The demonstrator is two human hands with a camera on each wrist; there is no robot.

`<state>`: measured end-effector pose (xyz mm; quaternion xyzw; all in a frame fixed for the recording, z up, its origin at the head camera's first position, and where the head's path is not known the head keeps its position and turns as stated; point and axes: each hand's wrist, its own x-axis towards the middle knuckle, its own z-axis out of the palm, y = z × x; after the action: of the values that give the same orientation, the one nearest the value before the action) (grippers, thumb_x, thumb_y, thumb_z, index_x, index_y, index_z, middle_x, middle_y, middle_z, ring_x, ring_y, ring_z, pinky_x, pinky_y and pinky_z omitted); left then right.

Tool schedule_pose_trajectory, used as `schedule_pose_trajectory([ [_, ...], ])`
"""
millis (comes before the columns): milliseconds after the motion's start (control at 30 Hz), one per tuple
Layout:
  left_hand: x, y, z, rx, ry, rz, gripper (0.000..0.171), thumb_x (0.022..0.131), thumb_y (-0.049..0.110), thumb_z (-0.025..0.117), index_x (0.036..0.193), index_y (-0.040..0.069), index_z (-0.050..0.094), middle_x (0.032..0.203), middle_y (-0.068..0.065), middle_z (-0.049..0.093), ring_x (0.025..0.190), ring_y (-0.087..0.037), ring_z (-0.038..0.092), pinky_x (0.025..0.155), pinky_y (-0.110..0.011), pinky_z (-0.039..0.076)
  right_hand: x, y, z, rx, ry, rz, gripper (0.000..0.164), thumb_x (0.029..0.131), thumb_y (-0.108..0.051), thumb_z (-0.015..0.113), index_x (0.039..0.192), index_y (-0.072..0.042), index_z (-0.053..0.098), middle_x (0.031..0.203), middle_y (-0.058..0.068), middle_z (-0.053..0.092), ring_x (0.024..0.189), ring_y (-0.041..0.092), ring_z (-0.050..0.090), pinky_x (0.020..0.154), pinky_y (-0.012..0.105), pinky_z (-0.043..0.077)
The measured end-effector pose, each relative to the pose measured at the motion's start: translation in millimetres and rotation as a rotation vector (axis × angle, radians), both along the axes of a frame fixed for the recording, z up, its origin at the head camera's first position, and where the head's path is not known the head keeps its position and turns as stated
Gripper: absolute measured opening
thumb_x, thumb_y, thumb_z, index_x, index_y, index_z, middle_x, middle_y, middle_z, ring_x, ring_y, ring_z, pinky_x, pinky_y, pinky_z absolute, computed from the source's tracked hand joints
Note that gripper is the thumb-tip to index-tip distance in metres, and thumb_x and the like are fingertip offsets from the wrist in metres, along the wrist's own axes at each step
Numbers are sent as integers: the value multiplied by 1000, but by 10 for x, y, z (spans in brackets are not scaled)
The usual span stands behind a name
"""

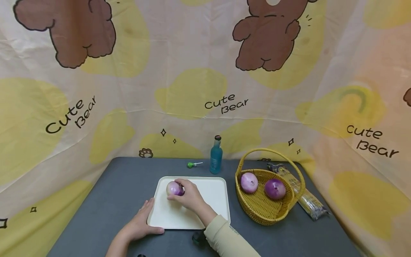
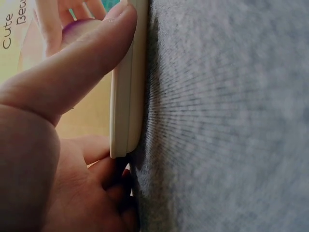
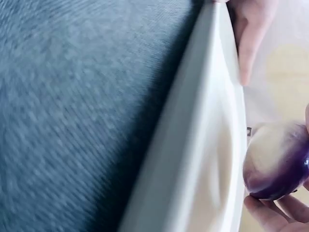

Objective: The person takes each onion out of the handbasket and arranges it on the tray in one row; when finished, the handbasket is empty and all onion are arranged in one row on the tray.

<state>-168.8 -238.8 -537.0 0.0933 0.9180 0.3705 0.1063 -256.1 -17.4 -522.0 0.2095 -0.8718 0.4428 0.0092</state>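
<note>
A purple-and-white onion [image 1: 173, 189] is held over the left back part of a white tray [image 1: 199, 210] by my right hand [image 1: 189, 195], thumb on the near side and fingers round the far side. In the right wrist view the onion [image 3: 275, 159] shows its pale patch and dark purple skin between the fingers. Around the tray's front left corner my left hand [image 1: 141, 221] grips, its thumb along the front edge and its fingers against the left side. The left wrist view shows that thumb [image 2: 96, 63] pressed on the tray rim [image 2: 126, 106].
Right of the tray stands a yellow wicker basket [image 1: 266, 218] holding two purple onions [image 1: 249, 182]. A plastic-wrapped package [image 1: 308, 198] lies behind it. At the back are a blue bottle [image 1: 216, 159] and a green lollipop [image 1: 191, 165]. A dark object [image 1: 198, 237] lies before the tray.
</note>
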Motion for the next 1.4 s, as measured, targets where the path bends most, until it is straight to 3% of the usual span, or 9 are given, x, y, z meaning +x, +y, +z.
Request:
schedule_pose_trajectory([
  [233,8,3,20,0,0,1,125,70,36,91,156,-13,13,163,-34,14,150,-55,4,119,-68,12,-10,-100,-65,40,0,2,67,80,-44,85,135,-12,63,130,5,67,117,20,63,100,36,54],
  [500,6,23,44,10,-3,0,125,70,36,91,155,-13,14,162,-35,14,150,-56,5,118,-70,13,29,-122,-105,96,20,19,67,77,-36,89,137,-21,62,135,2,60,124,21,57,103,41,51],
  [933,4,21,15,-8,-15,3,124,71,37,91,156,-11,14,162,-34,14,150,-56,5,118,-70,13,36,-129,-134,100,19,-1,81,72,-36,92,144,-23,56,139,3,57,125,24,56,102,43,51],
  [1400,-2,11,20,11,-30,-2,125,72,37,90,156,-12,12,162,-35,12,150,-56,3,117,-71,12,77,-84,-6,122,27,-3,77,75,-39,90,143,-27,57,144,0,54,130,23,52,105,42,51],
])
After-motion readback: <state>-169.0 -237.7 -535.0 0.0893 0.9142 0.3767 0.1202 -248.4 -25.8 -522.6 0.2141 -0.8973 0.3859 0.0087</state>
